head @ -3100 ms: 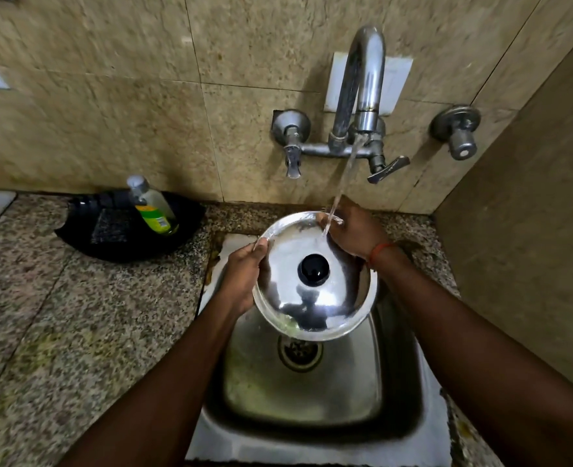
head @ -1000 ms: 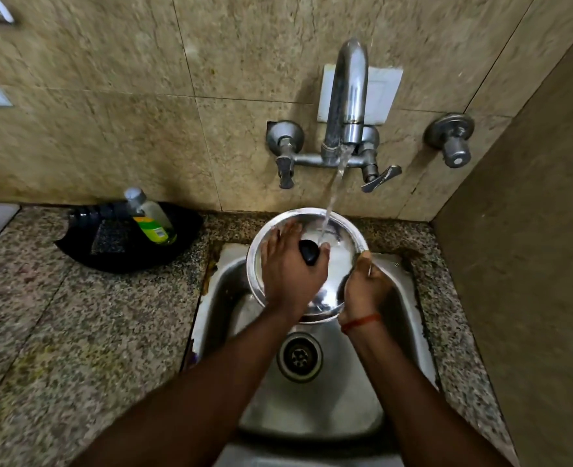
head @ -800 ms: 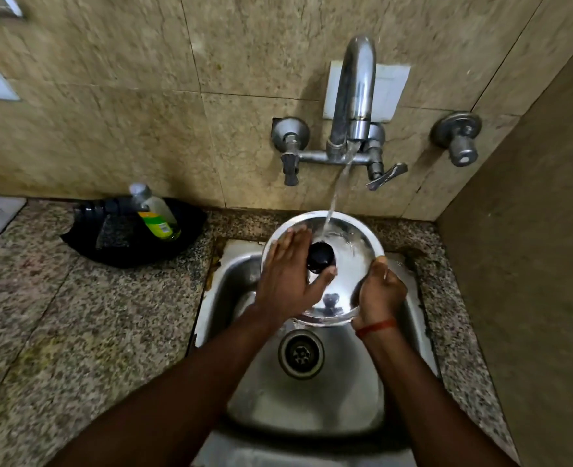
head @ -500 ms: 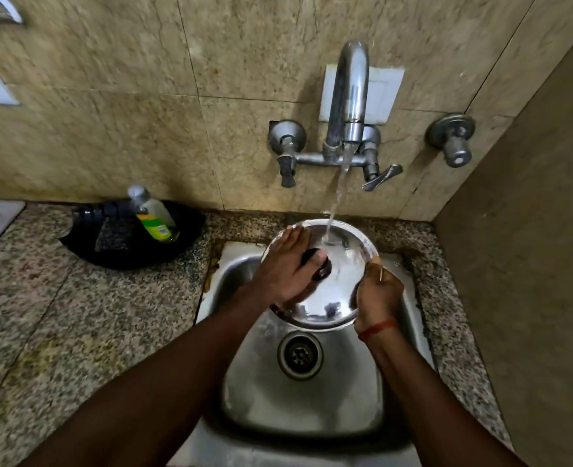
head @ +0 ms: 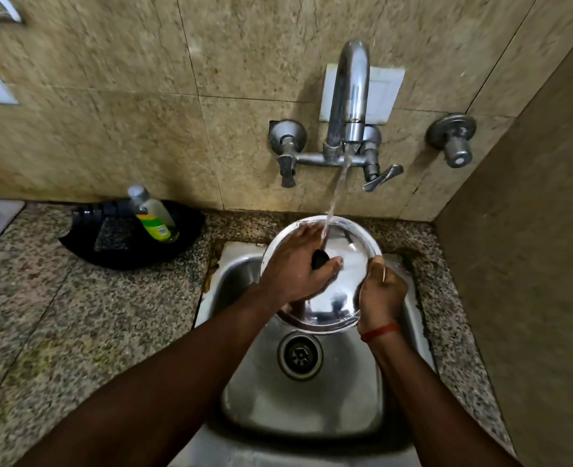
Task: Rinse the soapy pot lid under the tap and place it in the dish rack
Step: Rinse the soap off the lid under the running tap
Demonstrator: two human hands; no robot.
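Brown wall tiles (head: pixel 126 129) back the steel sink (head: pixel 312 399), where the pot lid (head: pixel 345 264) tilts under the tap (head: pixel 349 96), stiff, light and probably slippery, its rim gripped by the right hand (head: pixel 381 294), the left hand (head: pixel 292 271) flat on top by the black knob (head: pixel 319 258), likely the best spot to grab.

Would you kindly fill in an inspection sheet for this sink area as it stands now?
Surface: speckled granite counter around a steel sink.
Job's things: pot lid held tilted over the sink, under the running tap; dish rack not in view.
Clutter: black tray at the counter's back holding a soap bottle and a dark pad.
Grippers: left hand lies across the lid beside its black knob; right hand grips the rim.
Cables: nothing seen.
Surroundings: beige tiled wall; separate valve at right.
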